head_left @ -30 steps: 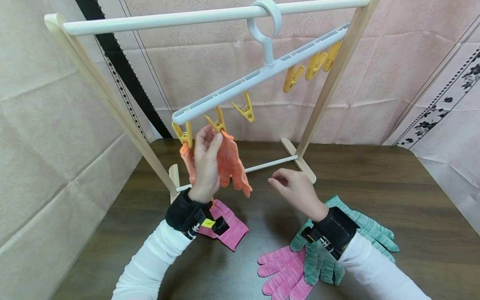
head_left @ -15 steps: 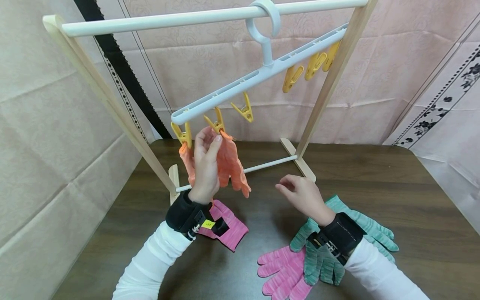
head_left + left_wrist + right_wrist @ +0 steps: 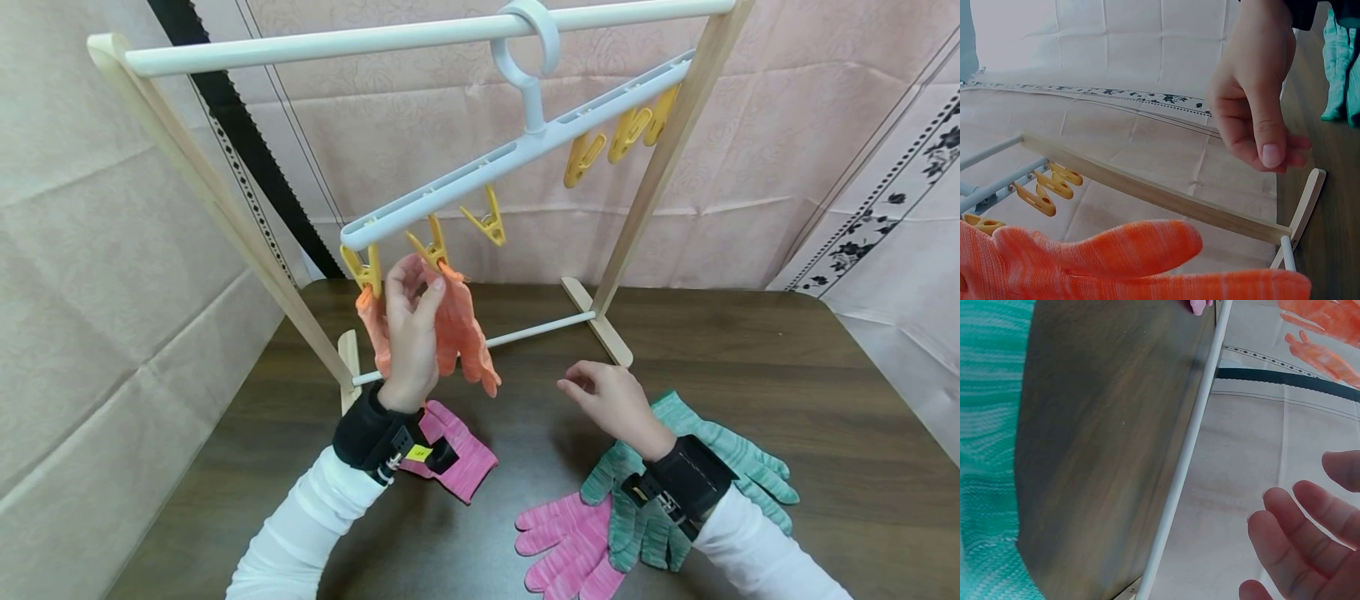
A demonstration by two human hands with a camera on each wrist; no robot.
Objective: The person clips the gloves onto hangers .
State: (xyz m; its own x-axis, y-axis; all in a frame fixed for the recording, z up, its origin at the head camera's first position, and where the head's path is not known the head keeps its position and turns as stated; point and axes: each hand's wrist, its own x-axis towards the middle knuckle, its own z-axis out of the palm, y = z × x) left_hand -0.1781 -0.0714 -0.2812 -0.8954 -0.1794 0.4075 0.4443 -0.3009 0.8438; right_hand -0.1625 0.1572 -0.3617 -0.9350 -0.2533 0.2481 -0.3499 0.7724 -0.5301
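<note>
My left hand point(image 3: 408, 325) is up at the hanger's left end, pinching the cuff of an orange glove point(image 3: 461, 325) just under a yellow clothespin point(image 3: 432, 246). That glove hangs fingers down from the clothespin; in the left wrist view its orange fingers point(image 3: 1129, 250) fill the bottom. Partly behind my left hand, another orange glove point(image 3: 372, 321) hangs from the leftmost clothespin point(image 3: 364, 268). My right hand point(image 3: 611, 400) hovers over the table to the right, fingers loosely bent and holding nothing. The right wrist view shows its fingers point(image 3: 1310, 544) apart from one another.
The light blue hanger point(image 3: 517, 150) hooks over the white bar of a wooden rack and tilts down leftward. Several more yellow clothespins point(image 3: 585, 158) dangle from it. Pink gloves point(image 3: 566, 542) and green gloves point(image 3: 738, 454) lie on the dark wooden table point(image 3: 840, 400); another pink glove point(image 3: 461, 458) lies under my left wrist.
My right hand has drawn back to the right and nearer to me, away from the hanging gloves. My left hand stays at the orange glove's cuff.
</note>
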